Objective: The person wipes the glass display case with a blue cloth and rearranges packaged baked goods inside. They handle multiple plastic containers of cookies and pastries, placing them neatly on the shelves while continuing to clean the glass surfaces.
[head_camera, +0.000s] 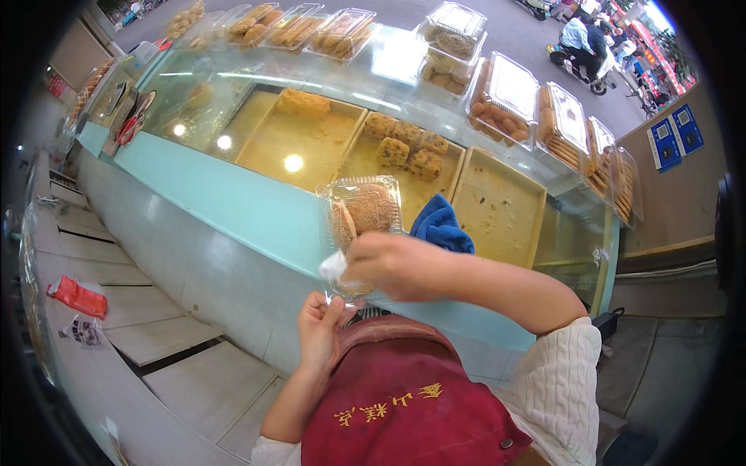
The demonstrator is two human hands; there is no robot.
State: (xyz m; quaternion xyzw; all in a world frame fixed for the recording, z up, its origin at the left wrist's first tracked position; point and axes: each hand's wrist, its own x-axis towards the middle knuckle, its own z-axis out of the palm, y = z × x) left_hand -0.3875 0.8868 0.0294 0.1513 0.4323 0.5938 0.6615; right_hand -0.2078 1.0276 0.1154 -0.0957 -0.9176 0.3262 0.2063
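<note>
My left hand (320, 320) pinches the near edge of a clear plastic clamshell box (398, 198). Inside the box lie round, crumb-coated pastries (373, 207). Over the box's near part is my right hand (387, 265), blurred, its fingers closed on a crumpled white tissue or cloth (333, 266). It hides part of the box and the pastries below it. A blue cloth (443, 226) lies just beyond my right forearm, at the edge of the display case.
Trays (506, 201) of cakes sit in the glass case, with a pale green ledge (245, 209) along its near side. Packed boxes of biscuits (504, 93) line its top. Red scissors (129, 129) are at the left end. A red packet (78, 297) lies on the left counter.
</note>
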